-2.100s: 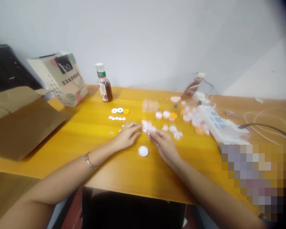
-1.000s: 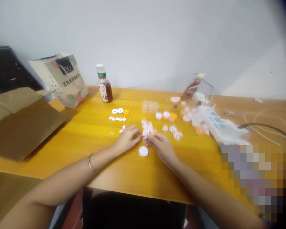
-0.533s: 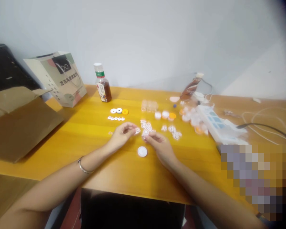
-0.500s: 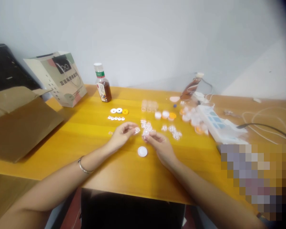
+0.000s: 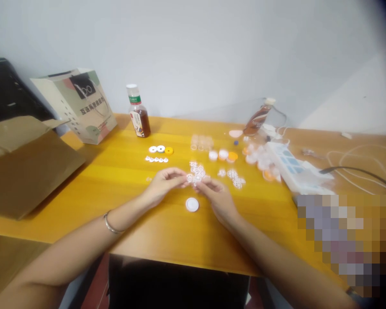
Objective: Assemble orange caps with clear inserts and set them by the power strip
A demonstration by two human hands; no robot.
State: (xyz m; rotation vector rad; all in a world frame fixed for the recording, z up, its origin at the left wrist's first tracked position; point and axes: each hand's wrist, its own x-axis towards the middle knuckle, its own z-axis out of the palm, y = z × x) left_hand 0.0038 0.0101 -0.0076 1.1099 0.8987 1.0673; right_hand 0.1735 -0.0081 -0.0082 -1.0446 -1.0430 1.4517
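Note:
My left hand (image 5: 167,182) pinches a small white openwork disc (image 5: 189,177) between thumb and fingertips. Close beside it, my right hand (image 5: 217,195) is closed on a small clear-white plastic piece (image 5: 197,179), whose exact shape blurs into the pieces behind. The two held parts are nearly touching. Just beyond my fingers lies a loose pile of white openwork discs (image 5: 194,166), and more such discs (image 5: 234,175) are spread to the right. A round white lid (image 5: 192,204) rests flat on the table below my hands.
Behind the hands sit white and yellow rings (image 5: 161,149), small white pieces (image 5: 156,159), clear cups (image 5: 201,142) and white and orange caps (image 5: 223,154). A tea bottle (image 5: 140,116), paper bag (image 5: 86,107) and cardboard box (image 5: 32,167) stand left; a tilted bottle (image 5: 259,118) and cables (image 5: 357,165) are right.
My left hand has moved a little to the right, bringing its white disc up against the piece in my right hand. The right hand stays nearly in place.

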